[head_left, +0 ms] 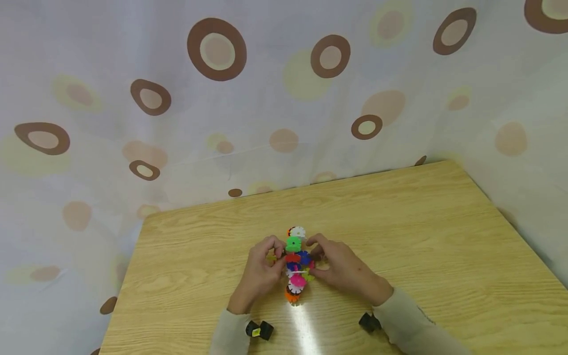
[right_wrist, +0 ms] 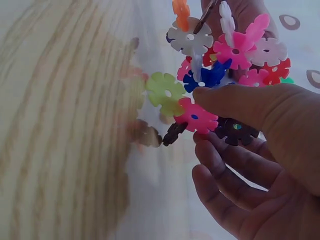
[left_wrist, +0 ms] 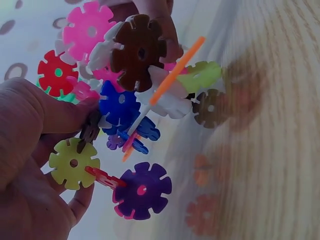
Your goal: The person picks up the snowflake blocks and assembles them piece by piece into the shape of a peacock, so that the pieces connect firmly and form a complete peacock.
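Observation:
A build of interlocking plastic snowflake discs in many colours stands between the two hands over the table. My left hand pinches its left side; in the left wrist view the thumb lies by a dark brown disc, with a yellow disc and a purple disc below. On the opposite side my right hand holds the build between thumb and curled forefinger, around a pink disc and a dark disc. Its other fingers are loosely bent. The build's inner joints are partly hidden.
The wooden table extends around the hands, with glare near its front. A patterned cloth hangs behind it and at the sides. Black wrist devices sit at both cuffs.

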